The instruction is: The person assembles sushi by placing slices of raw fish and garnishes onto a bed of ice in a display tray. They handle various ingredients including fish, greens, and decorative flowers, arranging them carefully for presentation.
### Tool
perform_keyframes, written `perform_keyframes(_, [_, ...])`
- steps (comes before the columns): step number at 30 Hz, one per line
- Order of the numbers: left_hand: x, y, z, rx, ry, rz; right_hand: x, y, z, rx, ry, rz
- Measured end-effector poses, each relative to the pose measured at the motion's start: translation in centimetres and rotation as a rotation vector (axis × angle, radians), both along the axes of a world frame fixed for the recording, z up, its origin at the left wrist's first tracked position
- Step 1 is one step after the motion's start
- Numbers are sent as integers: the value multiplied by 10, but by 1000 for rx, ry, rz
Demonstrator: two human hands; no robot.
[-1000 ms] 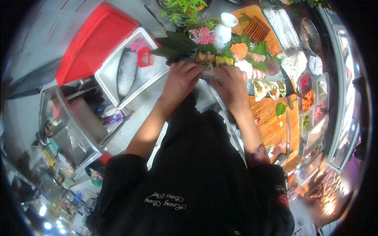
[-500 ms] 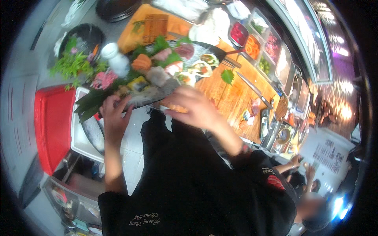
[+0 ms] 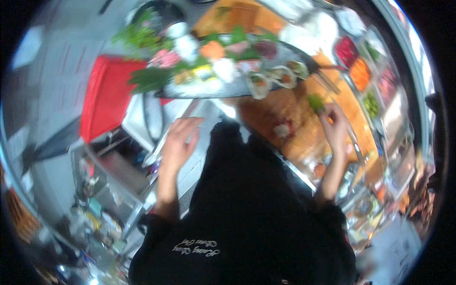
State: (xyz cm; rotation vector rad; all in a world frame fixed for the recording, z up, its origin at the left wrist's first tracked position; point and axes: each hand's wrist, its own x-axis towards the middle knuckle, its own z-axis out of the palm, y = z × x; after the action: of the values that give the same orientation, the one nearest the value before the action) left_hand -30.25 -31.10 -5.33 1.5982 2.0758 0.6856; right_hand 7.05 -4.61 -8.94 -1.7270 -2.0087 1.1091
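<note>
My right hand (image 3: pixel 334 124) is over the wooden cutting board with its fingertips closed on the edge of a green shiso leaf (image 3: pixel 314 101). To its right lies a long knife (image 3: pixel 355 145). My left hand (image 3: pixel 182 138) is held in the air below the platter, fingers outstretched and holding nothing. Across the front stretches a long dark platter (image 3: pixel 304 64) of sliced raw fish on ice. On it sit orange slices (image 3: pixel 212 50), dark red slices (image 3: pixel 266 49), and filled shells (image 3: pixel 283 77) at its right part. Motion blurs fine detail.
A white vase-like bottle (image 3: pixel 186 47), pink flowers (image 3: pixel 165 59) and leafy greenery (image 3: pixel 137 34) stand at the platter's left. Below is a white cool box (image 3: pixel 137 116) with a red lid (image 3: pixel 107 90). Tubs of orange shreds (image 3: pixel 359 74) and red garnish (image 3: pixel 346 51) line the right.
My right hand has left the platter's near edge and moved right to the leaf on the board. My left hand has come away from the platter's left end. The view has shifted.
</note>
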Motion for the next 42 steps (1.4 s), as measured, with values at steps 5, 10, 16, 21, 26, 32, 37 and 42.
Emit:
perform_keyframes(5, [-12, -31, 4, 165, -70, 204, -134, -26, 78, 109, 395, 766])
perform_keyframes(10, [-68, -22, -37, 413, 13, 108, -334, -32, 40, 247, 261, 1255])
perform_keyframes(16, [-121, 22, -80, 387, 95, -71, -414, -39, 12, 161, -178, 1428])
perform_keyframes(21, [-131, 27, -68, 165, 183, -28, -412, -36, 18, 93, -94, 1283])
perform_keyframes(26, [-136, 44, -77, 258, 116, -173, -411, -36, 8, 67, -122, 1210])
perform_keyframes(32, [-136, 62, -86, 303, 70, -231, -381, -30, 18, 376, 151, 1074])
perform_keyframes(37, [-124, 79, -84, 194, 106, -197, -243, 25, 86, 532, 179, 769])
perform_keyframes(42, [-100, 101, -70, -91, -19, -30, -18, 186, 91, 716, -139, -125])
